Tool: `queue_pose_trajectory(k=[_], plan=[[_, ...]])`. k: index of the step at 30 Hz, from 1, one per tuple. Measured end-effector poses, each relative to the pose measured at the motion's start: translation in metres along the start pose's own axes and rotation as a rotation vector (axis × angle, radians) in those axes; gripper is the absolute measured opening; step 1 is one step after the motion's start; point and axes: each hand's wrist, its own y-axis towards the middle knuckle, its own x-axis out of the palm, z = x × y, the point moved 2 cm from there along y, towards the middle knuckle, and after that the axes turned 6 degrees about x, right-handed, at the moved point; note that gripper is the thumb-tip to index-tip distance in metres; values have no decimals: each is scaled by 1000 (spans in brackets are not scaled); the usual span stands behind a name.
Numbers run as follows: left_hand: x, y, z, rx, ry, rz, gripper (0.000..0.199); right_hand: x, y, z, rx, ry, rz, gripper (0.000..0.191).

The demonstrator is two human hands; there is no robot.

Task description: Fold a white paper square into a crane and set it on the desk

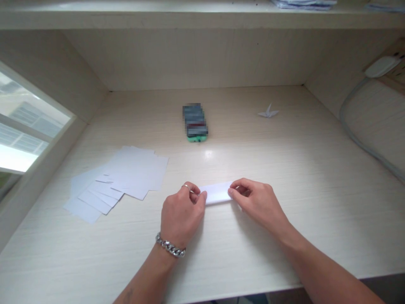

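Note:
A folded strip of white paper (217, 193) is stretched between my two hands, low over the desk's front half. My left hand (185, 211), with a ring and a chain bracelet, pinches its left end between thumb and fingers. At the other end, my right hand (255, 196) grips the paper the same way. The fingertips hide both ends of the strip. Farther back on the right stands a small folded paper crane (268, 112).
Loose white paper sheets (136, 169) lie overlapping on the left of the desk (202, 253). A phone-like object (195, 121), pixelated with a green edge, lies at the back middle. A grey cable (357, 141) runs along the right wall from a white plug (381, 66). A shelf (202, 20) spans above.

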Motion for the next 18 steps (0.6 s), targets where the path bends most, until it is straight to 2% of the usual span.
queue_pose_trajectory(k=[18], plan=[[1, -1, -2, 27, -23, 21, 19, -2, -3, 0, 12, 90, -11, 18]])
